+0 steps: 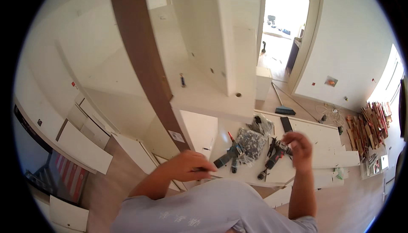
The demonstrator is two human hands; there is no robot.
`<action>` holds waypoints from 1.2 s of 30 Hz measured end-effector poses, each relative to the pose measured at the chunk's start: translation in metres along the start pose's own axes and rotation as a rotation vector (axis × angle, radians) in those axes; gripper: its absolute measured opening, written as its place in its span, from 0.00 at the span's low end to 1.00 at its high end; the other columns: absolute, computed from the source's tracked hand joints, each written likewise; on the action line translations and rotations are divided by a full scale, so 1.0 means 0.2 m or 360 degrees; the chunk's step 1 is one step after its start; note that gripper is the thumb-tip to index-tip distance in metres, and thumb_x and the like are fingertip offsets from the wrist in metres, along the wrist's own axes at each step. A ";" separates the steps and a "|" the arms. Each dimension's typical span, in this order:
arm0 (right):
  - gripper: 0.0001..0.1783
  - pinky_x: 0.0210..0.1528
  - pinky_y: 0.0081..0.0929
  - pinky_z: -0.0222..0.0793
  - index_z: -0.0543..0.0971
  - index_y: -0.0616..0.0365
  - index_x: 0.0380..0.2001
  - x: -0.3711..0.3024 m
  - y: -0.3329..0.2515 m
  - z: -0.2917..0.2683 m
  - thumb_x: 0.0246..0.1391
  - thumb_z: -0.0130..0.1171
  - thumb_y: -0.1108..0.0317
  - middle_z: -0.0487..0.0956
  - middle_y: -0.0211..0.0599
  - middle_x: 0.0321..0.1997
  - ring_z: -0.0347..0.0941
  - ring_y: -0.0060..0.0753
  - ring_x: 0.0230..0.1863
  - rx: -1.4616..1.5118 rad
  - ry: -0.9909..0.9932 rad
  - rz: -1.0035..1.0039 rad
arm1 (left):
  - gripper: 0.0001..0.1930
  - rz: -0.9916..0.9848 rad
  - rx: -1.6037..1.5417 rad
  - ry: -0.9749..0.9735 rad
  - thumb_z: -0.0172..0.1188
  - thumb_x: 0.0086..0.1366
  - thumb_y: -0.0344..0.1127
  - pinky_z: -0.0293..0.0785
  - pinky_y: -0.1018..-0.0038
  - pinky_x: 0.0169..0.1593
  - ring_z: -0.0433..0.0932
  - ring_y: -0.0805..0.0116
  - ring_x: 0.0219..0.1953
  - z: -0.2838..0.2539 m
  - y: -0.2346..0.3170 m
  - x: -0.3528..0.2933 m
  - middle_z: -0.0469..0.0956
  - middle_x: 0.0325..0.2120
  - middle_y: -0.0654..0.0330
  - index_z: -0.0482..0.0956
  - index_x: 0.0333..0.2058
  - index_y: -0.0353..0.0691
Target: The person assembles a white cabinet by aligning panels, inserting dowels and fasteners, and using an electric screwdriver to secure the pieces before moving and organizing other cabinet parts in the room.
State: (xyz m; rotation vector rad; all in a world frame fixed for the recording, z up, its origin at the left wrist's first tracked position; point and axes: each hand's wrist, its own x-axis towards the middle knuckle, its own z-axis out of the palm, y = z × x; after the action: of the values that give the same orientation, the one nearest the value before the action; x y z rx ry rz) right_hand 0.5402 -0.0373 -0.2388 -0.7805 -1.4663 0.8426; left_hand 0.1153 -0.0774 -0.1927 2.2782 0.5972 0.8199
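My left hand (192,166) hovers in front of my body at the near side of the white boards, its fingers stretched out to the right and nothing seen in them. Raised over the boards, my right hand (301,151) has its fingers curled together; anything inside them is hidden. Close to it, a black and red cordless drill (274,160) lies on a white board (280,175). A second power tool (230,156), dark with blue parts, rests nearer my left hand. Between the tools sits a clear plastic bag (251,143) full of small hardware pieces.
A tall white cabinet (199,41) with a brown upright panel (136,41) stands ahead; a small blue tool (182,80) lies on its ledge. A broom (284,110), wood strips (370,126) and cables (333,113) are at right. More white panels (87,148) lie at left.
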 end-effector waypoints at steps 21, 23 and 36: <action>0.47 0.63 0.52 0.69 0.80 0.54 0.21 1.86 -1.50 1.24 0.70 0.23 0.30 0.80 0.43 0.29 0.76 0.48 0.49 0.1067 -0.1410 -0.0857 | 0.22 0.0460 0.1912 0.1566 0.53 0.71 0.57 0.68 0.69 0.41 0.81 0.67 0.32 -0.94 0.02 0.04 0.85 0.31 0.66 0.84 0.31 0.46; 0.49 0.50 0.44 0.72 0.76 0.52 0.14 1.97 -1.51 1.25 0.71 0.20 0.31 0.76 0.39 0.19 0.75 0.44 0.37 0.1112 -0.1525 -0.1009 | 0.22 0.0464 0.1927 0.1572 0.53 0.71 0.56 0.68 0.69 0.41 0.81 0.67 0.31 -0.95 0.04 0.04 0.85 0.31 0.66 0.84 0.30 0.46; 0.39 0.29 0.32 0.67 0.69 0.50 0.09 1.89 -1.67 1.25 0.73 0.35 0.41 0.68 0.35 0.11 0.66 0.32 0.17 0.0730 -0.0353 -0.1073 | 0.19 0.0385 0.1883 0.1542 0.52 0.72 0.49 0.69 0.67 0.42 0.80 0.63 0.32 -0.93 0.05 0.03 0.86 0.31 0.63 0.84 0.32 0.43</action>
State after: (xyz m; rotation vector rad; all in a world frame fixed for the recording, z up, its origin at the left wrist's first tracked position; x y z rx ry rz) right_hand 0.2703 0.1032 0.2347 0.1620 -1.5094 0.7048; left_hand -0.0062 -0.0041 -0.0714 2.8409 1.5653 2.1593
